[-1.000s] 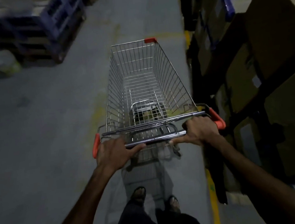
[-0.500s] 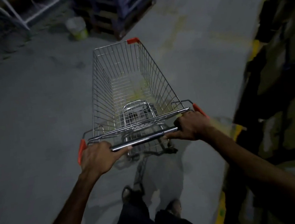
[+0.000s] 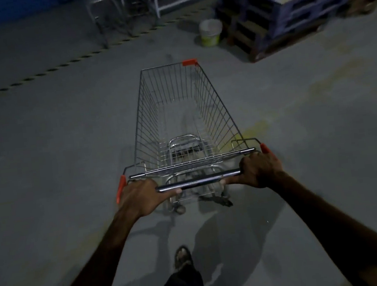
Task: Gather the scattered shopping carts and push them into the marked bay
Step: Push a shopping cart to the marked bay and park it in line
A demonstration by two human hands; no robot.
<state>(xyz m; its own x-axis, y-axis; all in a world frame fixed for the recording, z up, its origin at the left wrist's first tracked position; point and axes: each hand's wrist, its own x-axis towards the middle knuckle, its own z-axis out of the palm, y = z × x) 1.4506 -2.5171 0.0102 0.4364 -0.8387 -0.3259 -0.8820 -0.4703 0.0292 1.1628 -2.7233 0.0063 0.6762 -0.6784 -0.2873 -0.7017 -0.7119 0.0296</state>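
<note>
So both hands are wrapped around the push bar point(image 3: 199, 181) of the shopping cart point(image 3: 185, 124), the left hand point(image 3: 142, 196) gripping near the orange end cap at the lower left of the bar, the right hand point(image 3: 260, 170) curled round the other end just below the orange cap on that side. Cart sits pretty much dead center of the frame, wire basket with nothing in it, child seat flap folded down at the back, and one orange corner guard point(image 3: 189, 62) on the far rim. It's standing on a grey concrete floor point(image 3: 54, 146), with a sandaled foot point(image 3: 182, 257) showing at the bottom middle. Further out, a dashed floor line point(image 3: 56, 67) runs diagonally across the upper left. Beyond it in the top middle there's what looks like more carts point(image 3: 118, 12), too blurry to count. A white bucket point(image 3: 210, 32) stands right beside a stack of blue pallets point(image 3: 289, 6) in the upper right.
</note>
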